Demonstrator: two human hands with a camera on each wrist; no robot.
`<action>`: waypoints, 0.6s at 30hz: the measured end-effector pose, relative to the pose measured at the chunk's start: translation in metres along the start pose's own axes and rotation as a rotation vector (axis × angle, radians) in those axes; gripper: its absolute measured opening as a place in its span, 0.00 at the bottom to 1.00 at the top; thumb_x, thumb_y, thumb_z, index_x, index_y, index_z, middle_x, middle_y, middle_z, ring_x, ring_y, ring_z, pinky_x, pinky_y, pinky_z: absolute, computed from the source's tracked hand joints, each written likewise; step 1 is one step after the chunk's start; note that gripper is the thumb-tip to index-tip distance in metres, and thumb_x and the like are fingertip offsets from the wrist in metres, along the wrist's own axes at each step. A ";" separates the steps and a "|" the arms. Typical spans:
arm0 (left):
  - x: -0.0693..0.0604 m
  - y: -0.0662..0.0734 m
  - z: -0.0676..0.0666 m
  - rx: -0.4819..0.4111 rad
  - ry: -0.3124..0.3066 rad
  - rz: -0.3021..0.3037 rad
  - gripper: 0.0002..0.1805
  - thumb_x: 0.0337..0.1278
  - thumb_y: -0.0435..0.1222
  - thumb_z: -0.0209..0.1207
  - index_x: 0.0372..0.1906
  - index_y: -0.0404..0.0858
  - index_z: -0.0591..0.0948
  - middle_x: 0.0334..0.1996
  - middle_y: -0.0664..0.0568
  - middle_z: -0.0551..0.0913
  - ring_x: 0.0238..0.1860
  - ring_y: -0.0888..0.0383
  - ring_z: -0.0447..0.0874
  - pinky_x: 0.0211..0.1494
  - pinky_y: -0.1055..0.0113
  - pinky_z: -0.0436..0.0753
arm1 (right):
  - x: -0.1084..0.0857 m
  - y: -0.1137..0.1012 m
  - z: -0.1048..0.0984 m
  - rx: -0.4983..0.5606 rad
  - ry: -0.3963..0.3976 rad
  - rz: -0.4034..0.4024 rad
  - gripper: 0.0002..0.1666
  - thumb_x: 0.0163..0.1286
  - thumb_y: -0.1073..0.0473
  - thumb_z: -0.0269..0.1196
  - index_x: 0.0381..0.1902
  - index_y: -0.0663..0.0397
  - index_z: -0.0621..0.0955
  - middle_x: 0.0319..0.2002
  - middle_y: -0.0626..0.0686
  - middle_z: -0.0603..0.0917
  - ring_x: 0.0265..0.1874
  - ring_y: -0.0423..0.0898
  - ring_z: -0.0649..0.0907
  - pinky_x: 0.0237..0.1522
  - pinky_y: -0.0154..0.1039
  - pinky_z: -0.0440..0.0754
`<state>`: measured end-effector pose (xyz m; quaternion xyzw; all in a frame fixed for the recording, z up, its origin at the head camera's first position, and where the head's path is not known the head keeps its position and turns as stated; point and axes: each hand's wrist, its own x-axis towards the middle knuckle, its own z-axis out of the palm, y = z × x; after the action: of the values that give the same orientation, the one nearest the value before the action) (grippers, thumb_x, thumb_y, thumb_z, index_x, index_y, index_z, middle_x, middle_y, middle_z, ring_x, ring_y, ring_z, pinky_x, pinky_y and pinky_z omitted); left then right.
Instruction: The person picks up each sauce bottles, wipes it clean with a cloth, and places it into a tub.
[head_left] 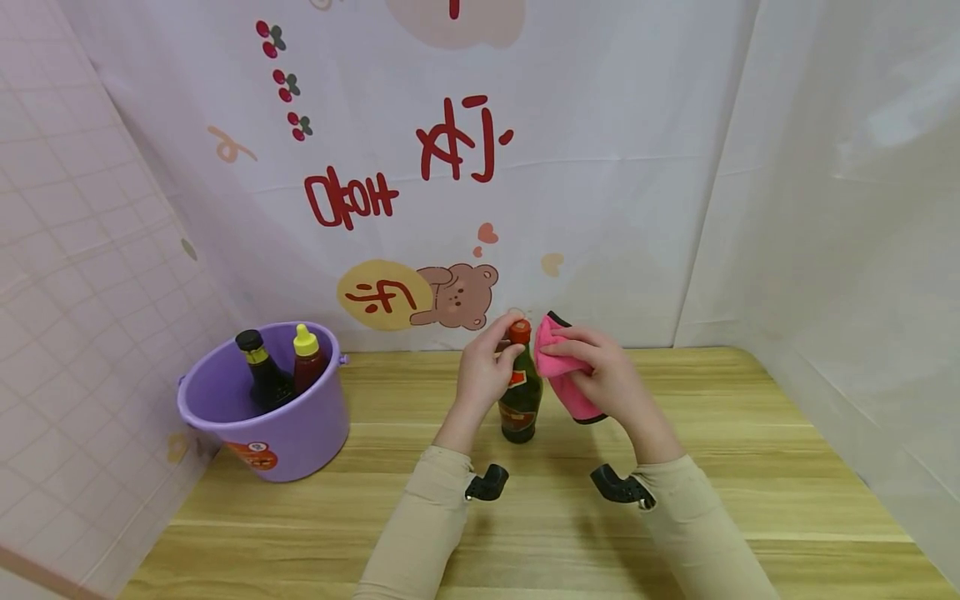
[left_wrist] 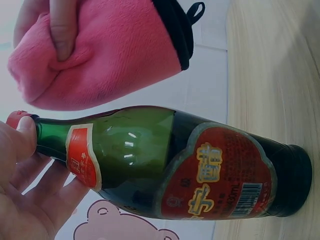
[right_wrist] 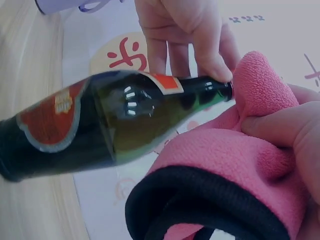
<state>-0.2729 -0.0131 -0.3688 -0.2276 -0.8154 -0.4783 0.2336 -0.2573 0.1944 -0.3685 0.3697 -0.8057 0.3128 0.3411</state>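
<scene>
A green glass vinegar bottle [head_left: 521, 404] with a red cap [head_left: 519, 331] and red labels is upright at the middle of the table. My left hand [head_left: 486, 371] pinches it at the neck, thumb just under the cap, as the left wrist view shows. In my right hand [head_left: 611, 379] is a folded pink cloth [head_left: 561, 364] with black edging, gripped between thumb and fingers. The cloth [right_wrist: 210, 145] is close beside the bottle's top; in the right wrist view it hides the cap. Dark liquid fills the lower part of the bottle [left_wrist: 135, 145].
On the left of the table [head_left: 405, 500] stands a purple bucket [head_left: 311, 437]. Inside it are a dark bottle with a black cap [head_left: 249, 340] and a brown-red squeeze bottle with a yellow top [head_left: 305, 342]. A printed white curtain [head_left: 600, 167] hangs behind the table.
</scene>
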 end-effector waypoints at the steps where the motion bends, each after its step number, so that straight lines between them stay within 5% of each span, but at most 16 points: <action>1: 0.000 0.000 0.000 0.002 -0.001 0.000 0.25 0.62 0.30 0.63 0.63 0.48 0.77 0.54 0.47 0.83 0.48 0.51 0.86 0.48 0.60 0.85 | 0.001 -0.001 0.001 0.003 0.001 0.001 0.29 0.49 0.84 0.65 0.45 0.51 0.88 0.50 0.57 0.83 0.49 0.59 0.81 0.45 0.57 0.83; 18: 0.000 -0.001 0.001 0.015 0.008 -0.005 0.24 0.63 0.31 0.63 0.63 0.49 0.77 0.53 0.49 0.83 0.48 0.51 0.86 0.49 0.61 0.84 | -0.002 -0.004 0.019 -0.024 -0.057 0.016 0.24 0.51 0.79 0.70 0.43 0.52 0.88 0.48 0.59 0.84 0.47 0.60 0.83 0.46 0.56 0.83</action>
<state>-0.2736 -0.0128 -0.3704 -0.2218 -0.8188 -0.4735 0.2371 -0.2585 0.1791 -0.3800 0.3679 -0.8218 0.2950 0.3198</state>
